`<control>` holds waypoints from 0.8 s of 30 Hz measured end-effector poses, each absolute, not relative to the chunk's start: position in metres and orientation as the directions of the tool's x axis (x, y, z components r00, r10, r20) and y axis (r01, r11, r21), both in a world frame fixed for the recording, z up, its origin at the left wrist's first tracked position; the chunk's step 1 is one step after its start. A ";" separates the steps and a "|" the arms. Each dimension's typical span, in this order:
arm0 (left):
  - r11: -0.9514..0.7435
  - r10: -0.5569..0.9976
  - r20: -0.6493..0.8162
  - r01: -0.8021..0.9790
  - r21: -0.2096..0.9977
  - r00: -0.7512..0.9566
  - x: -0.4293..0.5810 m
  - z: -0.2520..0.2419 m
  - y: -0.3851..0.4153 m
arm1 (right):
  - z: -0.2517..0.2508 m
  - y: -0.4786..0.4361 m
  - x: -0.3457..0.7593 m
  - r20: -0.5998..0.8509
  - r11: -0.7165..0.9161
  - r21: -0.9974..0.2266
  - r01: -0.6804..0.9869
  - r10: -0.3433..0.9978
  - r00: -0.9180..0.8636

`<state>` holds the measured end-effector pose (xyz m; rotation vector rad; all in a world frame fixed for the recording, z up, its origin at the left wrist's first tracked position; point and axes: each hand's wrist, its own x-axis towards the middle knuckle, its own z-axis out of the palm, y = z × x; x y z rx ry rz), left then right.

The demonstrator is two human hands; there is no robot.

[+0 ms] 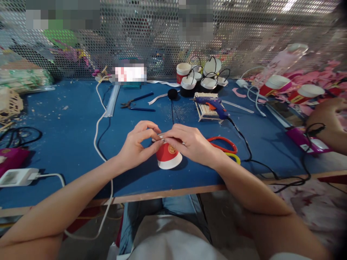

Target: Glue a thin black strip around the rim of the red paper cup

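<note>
A red paper cup with a gold emblem and a white band at its near end is at the front middle of the blue table. My left hand pinches at the cup's far end, thumb and forefinger together. From the other side my right hand has its fingertips pressed on the same spot, close to the left fingertips. A small whitish piece shows between the fingers, too hidden to name. Right of my right hand lie scissors with red and yellow handles, partly covered by my wrist.
Blue-handled pliers, a black ball and a glue gun on a stick rack lie beyond my hands. Several cups with black loops stand at the mesh wall. A white cable crosses the left side. Another person's arm is at right.
</note>
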<state>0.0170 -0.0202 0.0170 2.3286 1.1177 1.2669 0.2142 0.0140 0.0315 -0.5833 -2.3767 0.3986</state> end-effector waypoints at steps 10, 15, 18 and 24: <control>-0.501 0.861 0.392 0.417 0.758 0.323 0.016 0.001 -0.013 | 0.036 0.010 0.213 0.443 0.811 -0.476 0.340 0.555 -0.704; -0.219 0.929 0.129 0.237 0.947 0.347 0.023 -0.005 -0.014 | 0.031 0.013 0.213 0.495 0.834 -0.436 0.339 0.537 -0.683; -0.069 0.938 0.027 0.110 0.992 0.346 0.023 -0.006 -0.012 | 0.032 0.016 0.215 0.461 0.804 -0.466 0.369 0.577 -0.675; -0.056 0.929 0.066 -0.039 0.998 0.364 0.019 -0.002 -0.011 | 0.035 0.025 0.222 0.390 0.636 -0.593 0.493 0.763 -0.515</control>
